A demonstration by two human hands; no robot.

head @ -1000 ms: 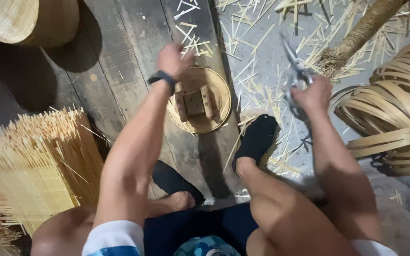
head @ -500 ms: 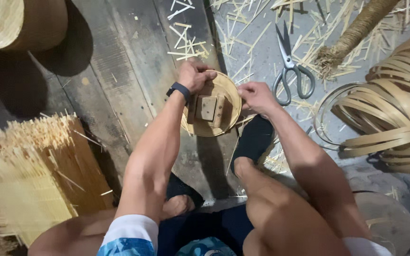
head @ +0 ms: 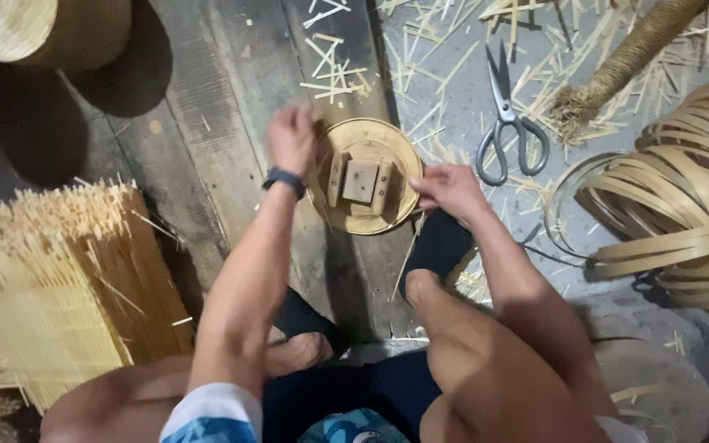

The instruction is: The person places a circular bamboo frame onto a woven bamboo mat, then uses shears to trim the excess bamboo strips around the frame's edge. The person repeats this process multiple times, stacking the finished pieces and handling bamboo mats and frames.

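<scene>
The round bamboo disc [head: 364, 177] with its wooden block lies on the floor planks [head: 207, 123] between my hands. My left hand [head: 291, 138] pinches its rim at nine o'clock; my right hand [head: 450, 190] grips the edge at four o'clock, equally near.

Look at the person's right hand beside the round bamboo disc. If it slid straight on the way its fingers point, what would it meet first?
The right hand points left, fingertips already at the rim of the round bamboo disc. Going on, it would probably cross the disc to the wooden block at its centre.
</scene>
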